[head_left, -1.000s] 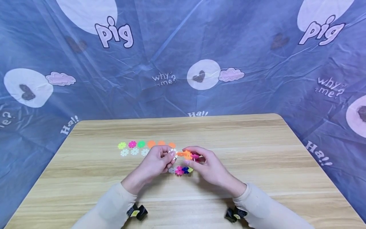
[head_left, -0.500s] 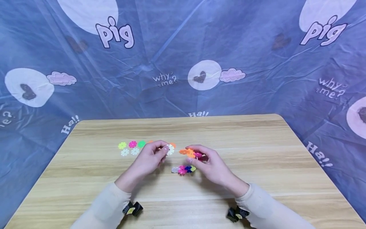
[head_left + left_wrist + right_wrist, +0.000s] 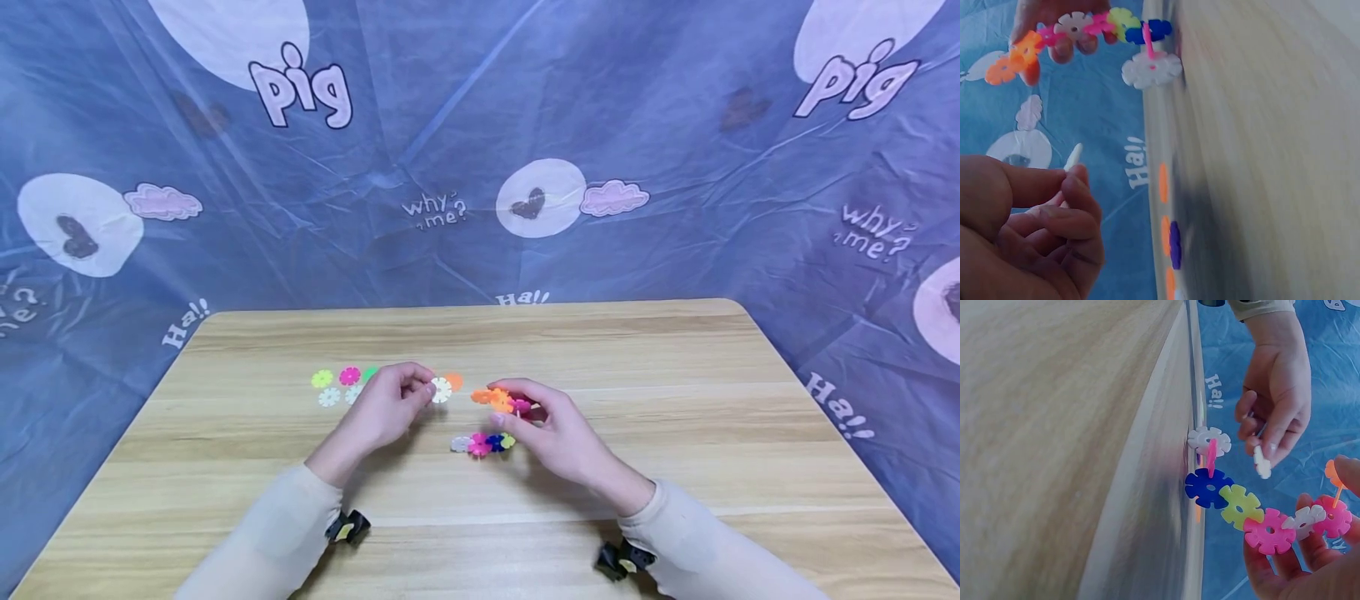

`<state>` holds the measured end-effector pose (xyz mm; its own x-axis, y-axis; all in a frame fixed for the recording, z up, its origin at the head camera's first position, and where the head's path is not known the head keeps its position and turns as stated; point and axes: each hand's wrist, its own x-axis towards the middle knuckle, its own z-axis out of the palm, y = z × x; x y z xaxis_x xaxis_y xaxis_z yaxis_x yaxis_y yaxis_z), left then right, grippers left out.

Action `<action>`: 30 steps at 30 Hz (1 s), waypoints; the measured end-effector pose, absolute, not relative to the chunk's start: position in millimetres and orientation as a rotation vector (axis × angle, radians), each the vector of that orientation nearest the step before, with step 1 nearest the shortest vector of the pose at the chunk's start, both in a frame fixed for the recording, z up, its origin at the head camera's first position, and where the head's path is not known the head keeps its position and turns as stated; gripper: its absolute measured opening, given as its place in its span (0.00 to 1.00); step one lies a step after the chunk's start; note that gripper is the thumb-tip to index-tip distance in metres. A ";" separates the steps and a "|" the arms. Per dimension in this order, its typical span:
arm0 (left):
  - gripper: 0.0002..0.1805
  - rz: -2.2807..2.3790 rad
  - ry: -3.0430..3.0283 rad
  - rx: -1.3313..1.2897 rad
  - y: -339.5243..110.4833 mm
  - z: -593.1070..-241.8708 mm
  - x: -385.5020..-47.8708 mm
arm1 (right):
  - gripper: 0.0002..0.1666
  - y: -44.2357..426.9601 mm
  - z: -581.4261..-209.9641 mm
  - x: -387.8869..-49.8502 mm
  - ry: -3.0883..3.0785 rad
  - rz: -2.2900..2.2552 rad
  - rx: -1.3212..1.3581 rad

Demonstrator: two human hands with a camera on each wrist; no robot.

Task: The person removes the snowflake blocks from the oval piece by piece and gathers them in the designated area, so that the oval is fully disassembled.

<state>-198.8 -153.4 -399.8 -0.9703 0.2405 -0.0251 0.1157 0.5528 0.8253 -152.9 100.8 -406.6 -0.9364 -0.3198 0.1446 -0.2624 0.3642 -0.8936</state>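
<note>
My left hand [image 3: 378, 412] pinches a white flower-shaped snowflake disc [image 3: 442, 390] between thumb and index finger. In the left wrist view this disc [image 3: 1074, 156] shows edge-on. To its right, my right hand [image 3: 558, 433] holds a chain of interlocked snowflake discs. An orange disc [image 3: 500, 401] sits near the chain's free end by the fingertips. The right wrist view shows pink [image 3: 1260, 536], yellow [image 3: 1233, 512] and blue [image 3: 1197, 490] discs along the chain, then a pale disc [image 3: 1200, 439] at the other end. A gap separates the white disc from the chain.
Loose snowflake discs lie in rows on the wooden table [image 3: 637, 350]: yellow-green [image 3: 322, 378], pink [image 3: 349, 376], white [image 3: 328, 397] and orange [image 3: 455, 382]. My left hand hides part of the rows. A blue printed cloth [image 3: 450, 108] hangs behind the table.
The white disc was at the chain's orange end and has come away from it. My left hand has moved left and farther up the table with it. The right hand has barely shifted.
</note>
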 end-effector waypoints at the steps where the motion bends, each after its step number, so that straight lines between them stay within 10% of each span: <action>1: 0.06 1.368 2.656 0.314 -154.1 -400.7 -200.2 | 0.24 100.9 -406.3 -152.8 2.550 -1.655 -0.546; 30: 0.07 1.113 2.607 0.284 -150.1 -415.7 -219.9 | 0.24 100.6 -407.2 -153.2 2.545 -1.647 -0.558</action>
